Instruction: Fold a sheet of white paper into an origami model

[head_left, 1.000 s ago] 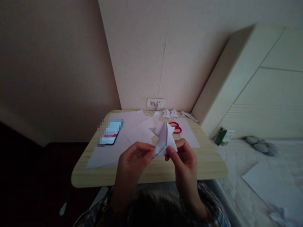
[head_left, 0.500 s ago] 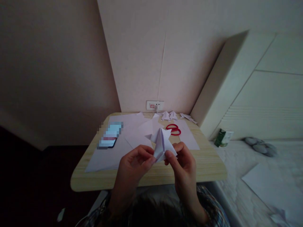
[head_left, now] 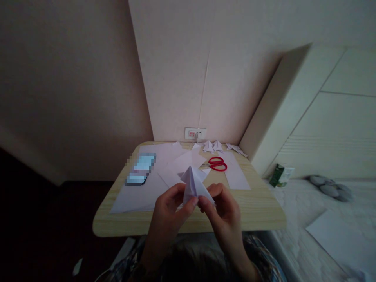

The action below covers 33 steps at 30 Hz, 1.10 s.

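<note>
A white folded paper figure (head_left: 194, 184) with a pointed top and a crease down its middle is held up over the near part of the table. My left hand (head_left: 172, 207) grips its lower left, thumb on the front near the bottom. On its lower right corner, my right hand (head_left: 221, 205) pinches with thumb and fingers; the two thumbs nearly meet. Just beyond the figure lie red-handled scissors (head_left: 217, 164), their blades pointing left. White paper sheets (head_left: 167, 160) spread under and behind the figure. Fingers behind the paper are partly hidden.
A phone (head_left: 141, 169) with a blurred screen rests on the table's left (head_left: 117, 225). Several folded paper pieces (head_left: 208, 147) line the back edge below a wall socket (head_left: 195, 133). To the right, a bed (head_left: 296, 203) holds a green-and-white box (head_left: 281, 176), a grey item (head_left: 330, 187) and paper.
The paper figure has turned and moved slightly left, and its side points show less. My left thumb has slid toward the figure's middle. The whole view has shifted a little.
</note>
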Each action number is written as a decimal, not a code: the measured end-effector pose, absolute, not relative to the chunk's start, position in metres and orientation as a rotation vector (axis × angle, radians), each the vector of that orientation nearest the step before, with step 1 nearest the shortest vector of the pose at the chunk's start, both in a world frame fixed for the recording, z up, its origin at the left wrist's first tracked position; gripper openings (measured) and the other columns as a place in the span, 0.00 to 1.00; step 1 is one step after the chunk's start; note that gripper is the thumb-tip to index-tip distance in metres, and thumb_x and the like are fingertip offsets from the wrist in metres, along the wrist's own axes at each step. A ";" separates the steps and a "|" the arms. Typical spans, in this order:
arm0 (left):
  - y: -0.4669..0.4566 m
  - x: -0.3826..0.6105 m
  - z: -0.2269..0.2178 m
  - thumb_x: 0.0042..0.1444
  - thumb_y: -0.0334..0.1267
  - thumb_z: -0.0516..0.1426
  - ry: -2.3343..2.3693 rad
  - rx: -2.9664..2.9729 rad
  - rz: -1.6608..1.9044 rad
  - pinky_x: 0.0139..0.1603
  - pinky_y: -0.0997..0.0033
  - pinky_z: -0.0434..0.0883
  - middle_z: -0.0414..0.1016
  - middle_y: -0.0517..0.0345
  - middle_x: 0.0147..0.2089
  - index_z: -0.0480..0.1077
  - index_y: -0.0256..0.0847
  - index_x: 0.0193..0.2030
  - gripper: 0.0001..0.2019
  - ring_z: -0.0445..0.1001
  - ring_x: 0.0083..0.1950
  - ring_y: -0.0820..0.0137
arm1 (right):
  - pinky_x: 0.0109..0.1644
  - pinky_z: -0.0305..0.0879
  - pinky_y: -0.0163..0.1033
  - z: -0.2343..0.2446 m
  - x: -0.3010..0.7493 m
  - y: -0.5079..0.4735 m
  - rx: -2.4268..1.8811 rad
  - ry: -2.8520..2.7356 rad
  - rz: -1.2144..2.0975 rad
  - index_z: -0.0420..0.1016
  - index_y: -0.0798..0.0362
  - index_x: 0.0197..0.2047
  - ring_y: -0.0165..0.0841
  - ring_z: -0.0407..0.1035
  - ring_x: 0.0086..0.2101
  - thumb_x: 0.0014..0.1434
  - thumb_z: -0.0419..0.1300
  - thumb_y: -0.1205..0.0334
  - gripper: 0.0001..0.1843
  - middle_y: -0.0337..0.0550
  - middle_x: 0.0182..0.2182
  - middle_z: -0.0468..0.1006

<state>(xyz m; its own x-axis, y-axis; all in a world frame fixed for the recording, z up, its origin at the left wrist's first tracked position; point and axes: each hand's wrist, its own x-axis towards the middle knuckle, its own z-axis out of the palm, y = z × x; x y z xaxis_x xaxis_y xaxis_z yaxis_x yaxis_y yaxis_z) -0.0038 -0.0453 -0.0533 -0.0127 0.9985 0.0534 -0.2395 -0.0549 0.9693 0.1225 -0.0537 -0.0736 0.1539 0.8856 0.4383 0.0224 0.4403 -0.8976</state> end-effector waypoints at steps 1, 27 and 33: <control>-0.045 -0.005 -0.054 0.46 0.33 0.65 1.010 1.077 1.354 0.36 0.74 0.74 0.79 0.63 0.26 0.75 0.40 0.26 0.02 0.77 0.32 0.68 | 0.31 0.61 0.38 -0.074 0.123 -0.054 -0.930 -1.275 0.764 0.70 0.49 0.27 0.31 0.65 0.26 0.61 0.66 0.57 0.13 0.33 0.23 0.70; -0.046 -0.008 -0.053 0.52 0.27 0.63 0.871 1.160 1.635 0.40 0.80 0.73 0.76 0.64 0.30 0.78 0.43 0.31 0.06 0.75 0.35 0.74 | 0.47 0.67 0.41 -0.077 0.132 -0.047 -0.817 -1.331 0.695 0.72 0.47 0.44 0.36 0.70 0.44 0.64 0.61 0.62 0.05 0.41 0.41 0.74; -0.052 -0.008 -0.047 0.54 0.27 0.61 0.908 1.179 1.557 0.35 0.81 0.75 0.78 0.62 0.37 0.81 0.47 0.42 0.12 0.77 0.35 0.74 | 0.55 0.66 0.46 -0.072 0.142 -0.047 -0.783 -1.302 0.387 0.71 0.43 0.55 0.39 0.67 0.53 0.64 0.61 0.62 0.16 0.45 0.50 0.72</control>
<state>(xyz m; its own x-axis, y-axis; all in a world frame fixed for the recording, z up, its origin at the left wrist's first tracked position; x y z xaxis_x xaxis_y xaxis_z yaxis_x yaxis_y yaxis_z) -0.0084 -0.0522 -0.0471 -0.0864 0.9613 0.2616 -0.2459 -0.2750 0.9295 0.1421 -0.0474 -0.0719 0.2520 0.6603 0.7074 0.1668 0.6905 -0.7039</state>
